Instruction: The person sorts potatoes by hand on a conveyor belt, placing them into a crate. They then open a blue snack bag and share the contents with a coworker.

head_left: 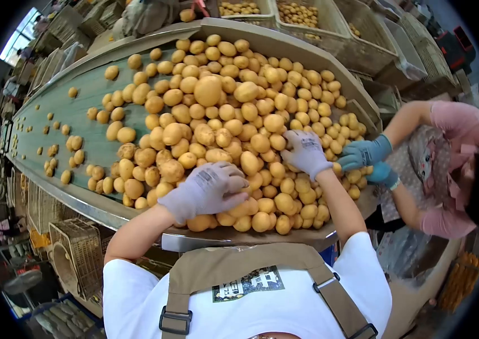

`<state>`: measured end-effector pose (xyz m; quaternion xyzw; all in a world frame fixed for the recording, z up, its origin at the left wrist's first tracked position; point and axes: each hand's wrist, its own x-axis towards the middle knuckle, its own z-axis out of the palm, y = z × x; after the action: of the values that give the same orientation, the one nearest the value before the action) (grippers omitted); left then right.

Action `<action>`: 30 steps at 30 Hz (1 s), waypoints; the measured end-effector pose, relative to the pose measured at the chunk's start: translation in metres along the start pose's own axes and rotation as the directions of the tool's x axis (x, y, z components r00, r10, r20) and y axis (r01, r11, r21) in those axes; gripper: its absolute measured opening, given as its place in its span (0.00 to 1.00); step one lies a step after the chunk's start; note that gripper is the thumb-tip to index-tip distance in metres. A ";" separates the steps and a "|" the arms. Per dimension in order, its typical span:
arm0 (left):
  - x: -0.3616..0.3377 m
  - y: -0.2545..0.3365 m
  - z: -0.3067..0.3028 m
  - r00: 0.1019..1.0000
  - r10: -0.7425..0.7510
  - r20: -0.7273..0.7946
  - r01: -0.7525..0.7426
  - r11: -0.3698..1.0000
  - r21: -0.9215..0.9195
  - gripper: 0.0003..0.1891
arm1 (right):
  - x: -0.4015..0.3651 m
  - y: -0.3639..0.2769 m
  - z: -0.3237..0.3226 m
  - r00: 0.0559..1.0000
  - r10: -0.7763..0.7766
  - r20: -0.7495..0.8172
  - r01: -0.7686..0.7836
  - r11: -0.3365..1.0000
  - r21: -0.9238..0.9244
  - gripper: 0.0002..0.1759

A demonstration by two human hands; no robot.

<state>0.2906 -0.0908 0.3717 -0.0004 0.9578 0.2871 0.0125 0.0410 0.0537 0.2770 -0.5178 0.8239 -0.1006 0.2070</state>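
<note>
A heap of yellow potatoes (pixel 228 112) lies in front of me at the end of a green conveyor belt (pixel 90 90). My left hand (pixel 208 189), in a light grey-purple work glove, rests palm down on the near side of the heap. Its thumb stands apart from the fingers, and none of the potatoes is clearly gripped. Farther right, my right hand (pixel 308 152) wears a matching glove and reaches over the heap. Its fingers are apart and touch the potatoes; what lies under the palm is hidden.
On the right, a co-worker's blue-gloved hands (pixel 366 152) touch the potatoes too. Plastic crates (pixel 313 34) of potatoes stand beyond the far metal edge. A wicker-like crate (pixel 78 257) sits below the belt at left. The conveyor's near rim (pixel 90 208) runs before me.
</note>
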 end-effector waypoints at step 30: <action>0.117 -0.295 -0.372 0.357 -0.227 -0.906 0.620 0.783 0.048 0.36 | -0.035 0.004 0.040 0.947 0.022 -0.321 0.027 0.989 0.147 0.35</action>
<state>0.1672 -0.5407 0.5176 -0.3954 0.8286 0.0382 -0.3944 0.0687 0.0887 0.2477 -0.4786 0.8361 -0.2454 0.1080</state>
